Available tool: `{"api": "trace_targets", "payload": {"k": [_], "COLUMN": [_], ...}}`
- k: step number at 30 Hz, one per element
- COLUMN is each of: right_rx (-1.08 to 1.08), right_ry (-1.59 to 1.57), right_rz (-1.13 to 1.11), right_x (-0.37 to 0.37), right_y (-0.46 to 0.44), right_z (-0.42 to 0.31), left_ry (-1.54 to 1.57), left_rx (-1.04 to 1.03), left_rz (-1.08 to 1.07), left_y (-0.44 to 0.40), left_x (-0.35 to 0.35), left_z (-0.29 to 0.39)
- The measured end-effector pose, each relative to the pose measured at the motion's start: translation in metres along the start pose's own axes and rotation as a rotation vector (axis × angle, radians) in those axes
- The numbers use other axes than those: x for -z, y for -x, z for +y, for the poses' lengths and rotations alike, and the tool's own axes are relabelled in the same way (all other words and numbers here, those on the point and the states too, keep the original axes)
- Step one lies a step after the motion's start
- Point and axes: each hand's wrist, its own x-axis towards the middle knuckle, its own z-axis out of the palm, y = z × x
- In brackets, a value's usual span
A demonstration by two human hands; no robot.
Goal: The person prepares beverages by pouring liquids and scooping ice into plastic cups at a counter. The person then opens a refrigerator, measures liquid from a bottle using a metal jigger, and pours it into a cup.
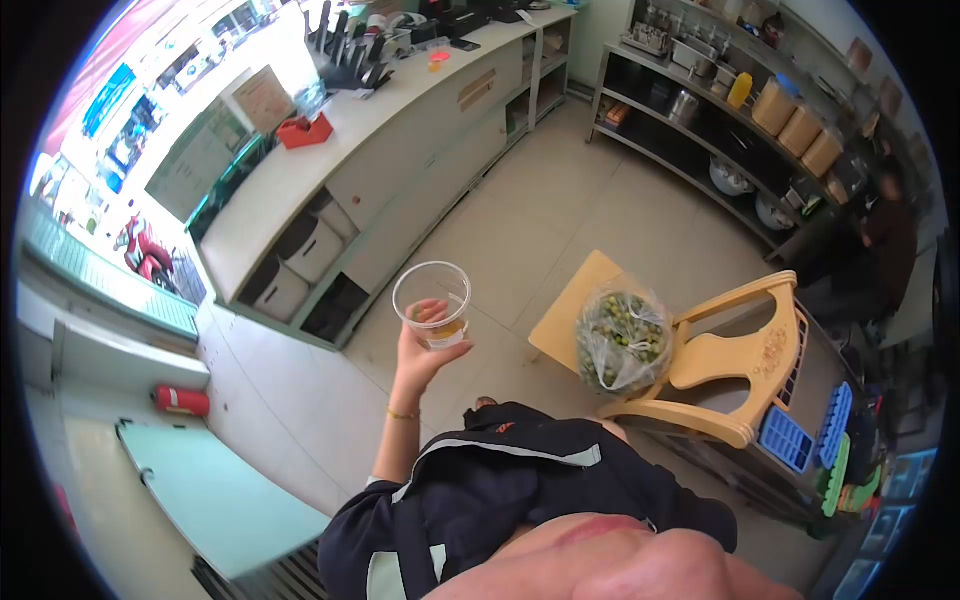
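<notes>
A clear plastic cup with a little amber content near its bottom is held up in my left hand. The fingers wrap behind the cup and the thumb lies below it, on the right. My right hand does not show; the dark jacket and my body fill that side. Beyond the jacket, a clear plastic bag of small green fruits rests on a wooden stool or chair seat.
A long white counter bears a red box and a knife holder. Metal shelves hold containers. A wooden chair stands at right, near blue trays. At far right is a person. A fire extinguisher is at left.
</notes>
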Motion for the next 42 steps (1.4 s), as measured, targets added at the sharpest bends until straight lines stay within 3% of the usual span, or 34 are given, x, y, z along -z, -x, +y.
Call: {"api": "trace_targets", "payload": {"k": [1, 2, 4, 6, 10, 13, 16, 17, 18, 21, 24, 26, 30, 32, 36, 39, 42], "right_rx": [0.017, 0.249, 0.605, 0.828, 0.978, 0.954, 0.744, 0.665, 0.62, 0.463, 0.2, 0.101, 0.045, 0.029, -0.107, -0.267, -0.504], "right_ry": [0.032, 0.054, -0.229, -0.253, -0.097, -0.467, -0.836, -0.944, -0.931, -1.041, -1.114, -1.136, -1.222, -1.221, -1.053, -0.944, -1.151], "right_rz": [-0.048, 0.297, 0.574, 0.595, 0.711, 0.705, 1.001, 1.129, 1.21, 1.363, 1.564, 1.694, 1.915, 1.933, 1.968, 1.981, 2.097], "right_x": [0.038, 0.082, 0.192, 0.319, 0.469, 0.554, 0.608, 0.625, 0.641, 0.691, 0.731, 0.756, 0.845, 0.898, 0.994, 1.039, 1.063], "right_y": [-0.033, -0.057, -0.103, -0.09, -0.163, -0.196, -0.223, -0.236, -0.244, -0.245, -0.252, -0.281, -0.309, -0.315, -0.339, -0.362, -0.394], "right_z": [-0.017, -0.036, -0.087, -0.146, -0.167, -0.148, -0.112, -0.093, -0.067, -0.001, 0.056, 0.104, 0.168, 0.19, 0.234, 0.257, 0.272], "left_ry": [0.054, 0.116, 0.082, 0.045, 0.07, 0.06, 0.031, -0.111, -0.254, -0.248, -0.203, -0.151, -0.045, -0.107, -0.499, -0.546, -0.616], "left_rx": [0.091, 0.187, 0.245, 0.233, 0.126, 0.113, 0.013, -0.098, -0.213, -0.35, -0.193, -0.202, 0.093, 0.025, -0.347, -0.422, -0.41], "left_rz": [-0.004, -0.009, -0.04, -0.091, -0.249, -0.423, -0.743, -0.884, -1.02, -1.285, -1.43, -1.416, -1.174, -1.006, -0.69, -0.564, -0.593], "left_y": [-0.028, -0.054, -0.11, -0.178, -0.339, -0.479, -0.608, -0.649, -0.687, -0.783, -0.888, -0.958, -1.116, -1.206, -1.398, -1.505, -1.593], "left_x": [-0.004, -0.008, 0.0, 0.013, 0.007, -0.039, -0.124, -0.149, -0.175, -0.268, -0.358, -0.418, -0.525, -0.569, -0.658, -0.736, -0.82], "left_z": [0.006, 0.007, 0.007, -0.013, -0.042, -0.074, -0.07, -0.076, -0.086, -0.083, -0.1, -0.098, -0.141, -0.158, -0.199, -0.216, -0.269]}}
